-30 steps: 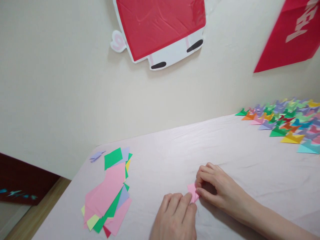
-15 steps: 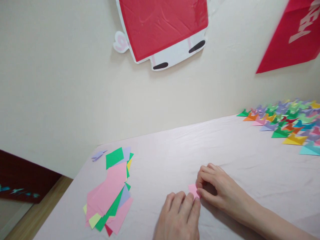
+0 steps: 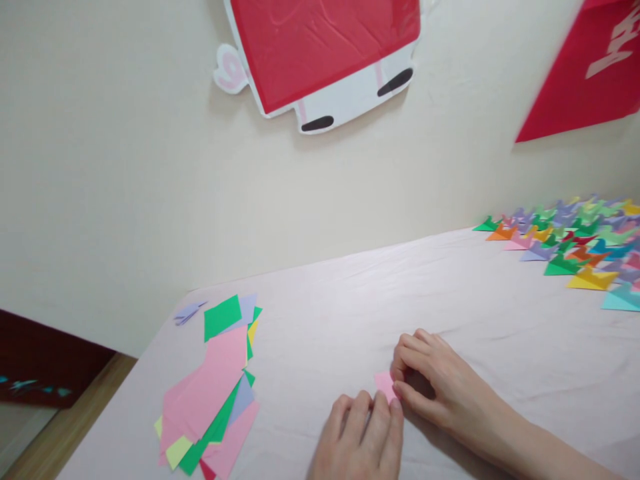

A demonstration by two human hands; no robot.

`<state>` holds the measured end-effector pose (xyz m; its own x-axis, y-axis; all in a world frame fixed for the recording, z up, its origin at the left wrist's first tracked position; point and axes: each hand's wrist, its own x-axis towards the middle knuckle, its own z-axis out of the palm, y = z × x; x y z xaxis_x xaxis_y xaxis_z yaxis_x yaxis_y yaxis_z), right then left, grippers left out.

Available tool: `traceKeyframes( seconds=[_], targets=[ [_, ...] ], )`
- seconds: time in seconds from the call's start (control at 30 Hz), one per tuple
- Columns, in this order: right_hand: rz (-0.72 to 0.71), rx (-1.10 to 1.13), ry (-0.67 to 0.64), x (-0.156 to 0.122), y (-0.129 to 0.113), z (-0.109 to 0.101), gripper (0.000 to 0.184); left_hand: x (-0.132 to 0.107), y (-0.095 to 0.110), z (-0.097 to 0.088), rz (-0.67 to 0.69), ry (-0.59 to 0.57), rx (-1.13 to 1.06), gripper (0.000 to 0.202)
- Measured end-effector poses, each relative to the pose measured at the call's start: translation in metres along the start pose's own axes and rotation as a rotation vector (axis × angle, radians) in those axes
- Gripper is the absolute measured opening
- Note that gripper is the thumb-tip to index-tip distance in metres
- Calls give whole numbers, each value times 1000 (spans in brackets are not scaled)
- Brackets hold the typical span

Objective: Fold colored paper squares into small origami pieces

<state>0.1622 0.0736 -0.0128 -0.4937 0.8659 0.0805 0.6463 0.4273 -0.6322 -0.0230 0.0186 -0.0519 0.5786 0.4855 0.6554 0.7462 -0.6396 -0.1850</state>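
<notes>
Resting its fingertips at the near edge of a small pink paper (image 3: 384,383), the left hand (image 3: 364,430) hides its thumb, so whether it grips I cannot tell. The right hand (image 3: 430,377) pinches the paper's right side, thumb and fingers together. The paper lies on the near part of the desk (image 3: 310,327), right of centre. Left, coloured sheets (image 3: 213,387) overlap; just beyond sits a folded purple piece (image 3: 189,313). Far right, many folded paper figures (image 3: 580,248) stand near the wall (image 3: 125,167).
</notes>
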Motion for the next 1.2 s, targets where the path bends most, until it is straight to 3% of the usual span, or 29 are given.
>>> traceKeyframes(
  seconds=[0.23, 0.53, 0.87, 1.03, 1.2],
  targets=[
    [16, 0, -20, -2, 0, -1, 14, 1, -4, -2, 59, -114, 21, 29],
    [41, 42, -53, -7, -5, -6, 17, -1, -8, 1, 79, -147, 18, 25],
    [62, 145, -15, -6, 5, -4, 35, -19, -8, 37, 52, 141, 115, 16],
    [28, 197, 65, -12, 4, -7, 26, -12, -13, 43, 123, 132, 69, 18],
    [50, 79, 98, -28, 4, -5, 15, -17, 12, 39, -47, 187, 163, 11]
  ],
)
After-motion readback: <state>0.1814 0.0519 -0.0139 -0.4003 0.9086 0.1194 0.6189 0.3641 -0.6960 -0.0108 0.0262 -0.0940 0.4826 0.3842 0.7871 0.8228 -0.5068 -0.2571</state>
